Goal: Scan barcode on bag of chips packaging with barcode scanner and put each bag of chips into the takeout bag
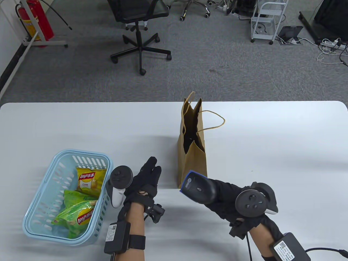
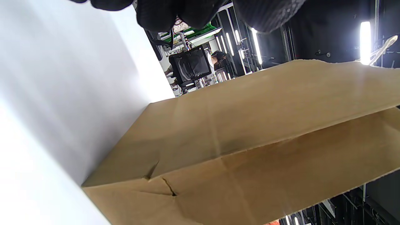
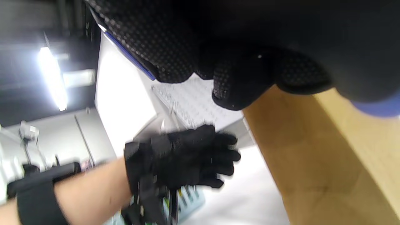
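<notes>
White table (image 1: 272,136) is occupied by an upright, open takeout bag (image 1: 191,152), and a blue basket (image 1: 40,206) is filled with bags of chips (image 1: 87,181). Barcode scanner (image 1: 199,189) is gripped by the right hand (image 1: 228,201); the left hand (image 1: 146,179) is held flat, empty.

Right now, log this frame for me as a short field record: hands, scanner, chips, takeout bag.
left hand: left hand empty, fingers straight, between the basket and the paper bag
right hand: right hand grips the barcode scanner, its head pointing toward the left hand
chips: three bags of chips visible in the blue basket, one yellow, two green
takeout bag: brown paper bag stands upright, mouth open; contents not visible
surface: white table
</notes>
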The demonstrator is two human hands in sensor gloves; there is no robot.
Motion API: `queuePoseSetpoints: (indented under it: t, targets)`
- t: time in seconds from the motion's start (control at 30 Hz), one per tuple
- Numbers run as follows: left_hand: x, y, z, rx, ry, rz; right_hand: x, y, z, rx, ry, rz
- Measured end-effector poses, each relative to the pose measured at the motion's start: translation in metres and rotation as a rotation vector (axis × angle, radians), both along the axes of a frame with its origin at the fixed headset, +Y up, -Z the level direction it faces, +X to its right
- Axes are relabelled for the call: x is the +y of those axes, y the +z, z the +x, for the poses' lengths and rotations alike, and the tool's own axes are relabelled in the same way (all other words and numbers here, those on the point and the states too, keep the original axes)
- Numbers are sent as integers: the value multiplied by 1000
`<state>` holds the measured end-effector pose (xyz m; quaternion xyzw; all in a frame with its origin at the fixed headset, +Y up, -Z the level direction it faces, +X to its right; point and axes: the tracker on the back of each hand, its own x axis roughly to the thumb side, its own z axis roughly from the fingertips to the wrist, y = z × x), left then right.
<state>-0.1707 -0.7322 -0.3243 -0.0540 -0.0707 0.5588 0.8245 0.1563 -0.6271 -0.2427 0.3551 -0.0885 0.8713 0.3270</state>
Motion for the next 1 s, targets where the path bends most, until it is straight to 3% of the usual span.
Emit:
queuePoseSetpoints:
  t: [0.2,0.3,0.6,0.87,1.0]
  targets:
    - [-1,0,2,-3,-19,-2,22,-8,54,-130,-197,43]
    - [-1,0,1,0,-21,-4,21,-17,80,-206,-278,25]
    - [-2,0,2,8,-33,-14,-20,-50,138,-476,-297,-78]
    - [-1,-1,7,7,-68,-13,-44,-60,149,-551,-245,-149]
    - [12,-2,16,-1,-107,19,-53,-63,148,-569,-240,-180]
